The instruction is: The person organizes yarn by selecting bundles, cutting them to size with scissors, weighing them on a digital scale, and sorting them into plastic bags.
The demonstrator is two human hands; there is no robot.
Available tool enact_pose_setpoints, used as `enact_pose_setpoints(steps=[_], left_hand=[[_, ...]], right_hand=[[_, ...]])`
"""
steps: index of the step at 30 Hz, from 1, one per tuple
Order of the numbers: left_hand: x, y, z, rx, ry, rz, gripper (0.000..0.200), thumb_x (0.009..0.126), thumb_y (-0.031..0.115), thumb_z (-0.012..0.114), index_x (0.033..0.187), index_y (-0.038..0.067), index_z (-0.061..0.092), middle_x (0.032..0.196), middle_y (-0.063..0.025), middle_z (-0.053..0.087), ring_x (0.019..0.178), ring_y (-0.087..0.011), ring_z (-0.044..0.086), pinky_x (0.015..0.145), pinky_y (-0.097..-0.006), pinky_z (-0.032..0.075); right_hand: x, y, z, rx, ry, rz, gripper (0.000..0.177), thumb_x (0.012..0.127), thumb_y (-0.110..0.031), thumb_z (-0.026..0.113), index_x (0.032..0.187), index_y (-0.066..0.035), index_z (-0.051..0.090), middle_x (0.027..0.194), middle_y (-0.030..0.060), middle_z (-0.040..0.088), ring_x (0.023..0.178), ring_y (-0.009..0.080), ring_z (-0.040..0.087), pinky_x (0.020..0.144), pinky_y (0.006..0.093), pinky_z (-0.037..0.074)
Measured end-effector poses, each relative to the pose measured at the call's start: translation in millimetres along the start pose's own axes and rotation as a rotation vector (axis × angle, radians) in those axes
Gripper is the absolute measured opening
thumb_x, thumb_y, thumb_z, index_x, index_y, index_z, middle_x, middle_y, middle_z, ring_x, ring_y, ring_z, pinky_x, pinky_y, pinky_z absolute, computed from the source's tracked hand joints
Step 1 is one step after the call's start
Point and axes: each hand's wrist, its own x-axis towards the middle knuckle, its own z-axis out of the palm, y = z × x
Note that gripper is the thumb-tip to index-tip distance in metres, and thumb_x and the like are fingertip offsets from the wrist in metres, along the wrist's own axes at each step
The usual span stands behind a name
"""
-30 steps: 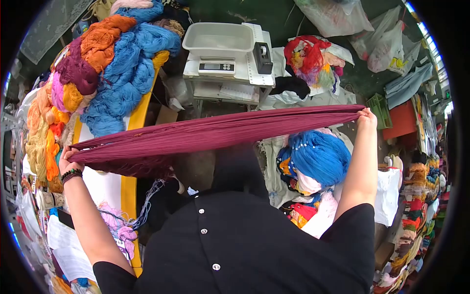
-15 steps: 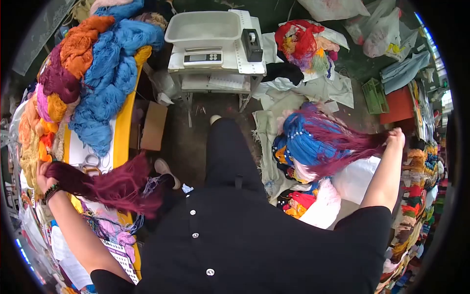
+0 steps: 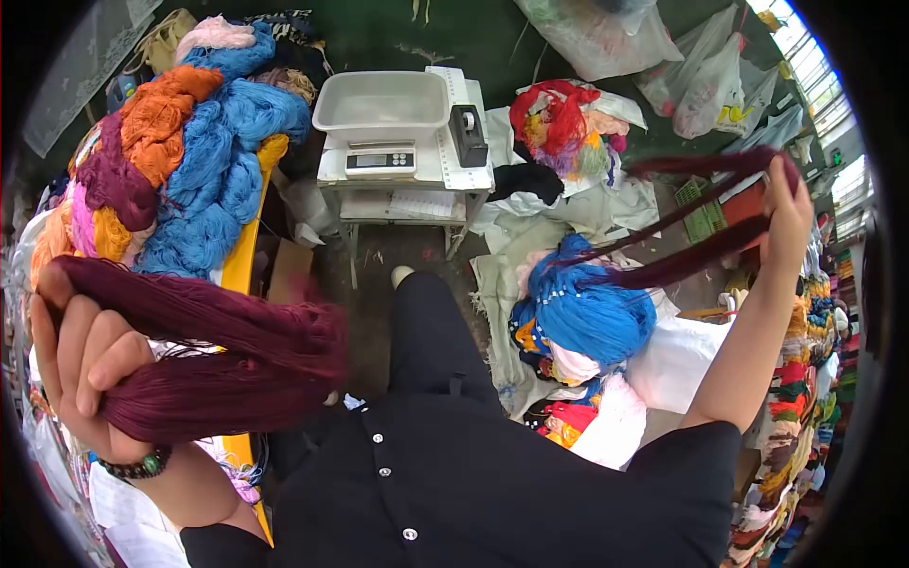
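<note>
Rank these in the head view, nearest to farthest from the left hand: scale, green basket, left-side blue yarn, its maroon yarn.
1. Maroon yarn: held in the left hand.
2. Blue yarn: left side, ahead.
3. Scale: ahead, near centre.
4. Green basket: right side.

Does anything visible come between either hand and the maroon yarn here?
Nothing visible does. The left hand grips its maroon bundle directly, and the right hand directly holds the maroon strands. The blue bundle at right shows behind those strands, not between them and the hand.
</note>
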Motion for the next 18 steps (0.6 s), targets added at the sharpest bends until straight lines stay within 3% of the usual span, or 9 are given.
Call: enact_pose_setpoints(steps=[2,3,6,7,8,9,11,13,18], left_hand=[[1,-15,9,0.013,0.027,0.063,0.029,0.102,0.022,0.031,0.085,0.007,0.048,0.058,0.0019,0.039,0.049,-0.0092,0.039,0.06,-0.027,0.039],[-1,-21,-4,-0.024,0.065,0.056,0.027,0.102,0.022,0.034,0.086,0.007,0.049,0.059,0.0024,0.038,0.049,-0.0089,0.039,0.06,-0.0262,0.039],[-11,-71,-60,0.001,0.262,0.038,0.02,0.1,0.024,0.045,0.089,0.008,0.052,0.062,0.0051,0.035,0.054,-0.0074,0.036,0.063,-0.0253,0.039],[-12,-90,-71,0.077,0.339,-0.004,0.019,0.1,0.024,0.046,0.091,0.008,0.053,0.064,0.0056,0.035,0.057,-0.0074,0.036,0.066,-0.0271,0.042],[-18,-104,-79,0.085,0.462,-0.082,0.018,0.099,0.025,0.047,0.092,0.009,0.054,0.066,0.006,0.037,0.059,-0.0076,0.038,0.071,-0.0287,0.045],[-27,-114,-95,0.047,0.529,-0.135,0.018,0.099,0.026,0.047,0.093,0.011,0.055,0.066,0.0065,0.038,0.059,-0.0074,0.04,0.074,-0.0299,0.047],[-46,-124,-125,-0.099,0.585,-0.198,0.016,0.099,0.025,0.047,0.093,0.012,0.055,0.064,0.0073,0.038,0.057,-0.0064,0.041,0.076,-0.0324,0.049],[-60,-132,-141,-0.09,0.627,-0.17,0.016,0.099,0.025,0.048,0.093,0.012,0.056,0.064,0.0067,0.039,0.057,-0.0068,0.041,0.074,-0.0324,0.05],[-87,-140,-166,0.03,0.805,-0.167,0.017,0.097,0.022,0.051,0.088,0.009,0.057,0.061,0.0048,0.042,0.057,-0.0104,0.042,0.07,-0.0315,0.044]], right_hand=[[21,-22,8,0.354,-0.087,-0.02,0.016,0.092,-0.02,0.061,0.089,-0.004,0.059,0.066,-0.0056,0.043,0.059,0.0049,0.036,0.054,0.0225,0.027],[32,-32,11,0.488,-0.214,-0.079,0.013,0.092,-0.017,0.06,0.092,-0.004,0.058,0.068,-0.0038,0.044,0.061,0.0062,0.038,0.057,0.0228,0.031],[64,-55,51,0.758,-0.138,-0.085,0.011,0.092,-0.013,0.061,0.093,-0.003,0.059,0.073,0.0019,0.055,0.067,0.0106,0.051,0.066,0.022,0.041],[73,-63,70,0.778,-0.091,-0.039,0.014,0.094,-0.015,0.057,0.097,-0.002,0.057,0.077,0.0002,0.05,0.073,0.0115,0.049,0.073,0.0256,0.044],[103,-46,67,0.893,-0.401,-0.091,0.011,0.094,-0.013,0.057,0.096,-0.002,0.057,0.079,0.001,0.051,0.074,0.0124,0.049,0.074,0.0266,0.044],[99,-66,91,0.898,-0.307,-0.049,0.008,0.095,-0.011,0.054,0.093,-0.003,0.056,0.08,0.0015,0.05,0.075,0.014,0.049,0.074,0.0275,0.044],[94,-87,123,1.02,-0.412,0.002,0.016,0.095,-0.019,0.053,0.086,-0.006,0.056,0.073,0.0026,0.055,0.068,0.0155,0.052,0.068,0.0311,0.047],[64,-134,167,1.061,-0.414,0.071,0.021,0.097,-0.022,0.048,0.08,-0.01,0.053,0.067,-0.0004,0.052,0.063,0.0143,0.051,0.064,0.0316,0.047],[84,-177,270,1.219,-0.43,0.085,0.025,0.098,-0.022,0.046,0.077,-0.009,0.048,0.065,0.0015,0.049,0.062,0.0153,0.049,0.063,0.0311,0.047]])
